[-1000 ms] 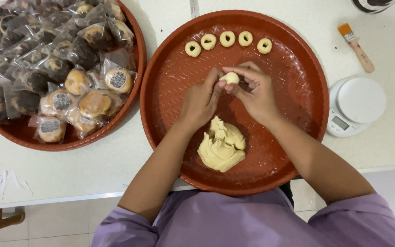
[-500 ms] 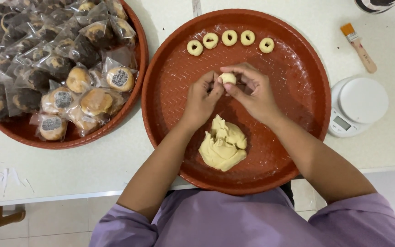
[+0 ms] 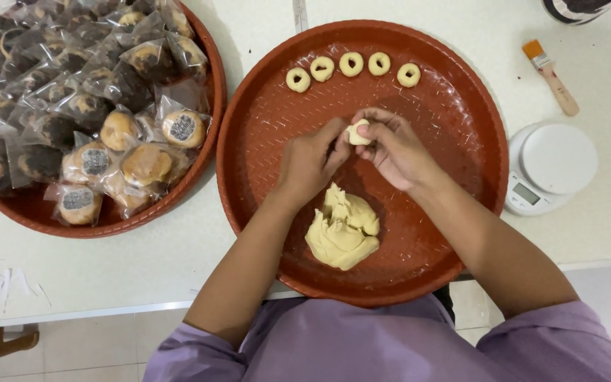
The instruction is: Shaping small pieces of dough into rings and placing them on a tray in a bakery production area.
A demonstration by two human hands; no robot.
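item: small dough ball (image 3: 358,132), pinched between my left hand (image 3: 310,161) and right hand (image 3: 399,147) above the red tray (image 3: 461,106), beyond the dough mound (image 3: 343,230) (soft, light, likely dents easily; fingertip hold at its sides).

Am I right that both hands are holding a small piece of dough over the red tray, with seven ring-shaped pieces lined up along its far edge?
Not quite: the head view shows five ring-shaped pieces along the far edge of the red tray, not seven. The rest holds: the left hand and right hand hold a small piece of dough over it.
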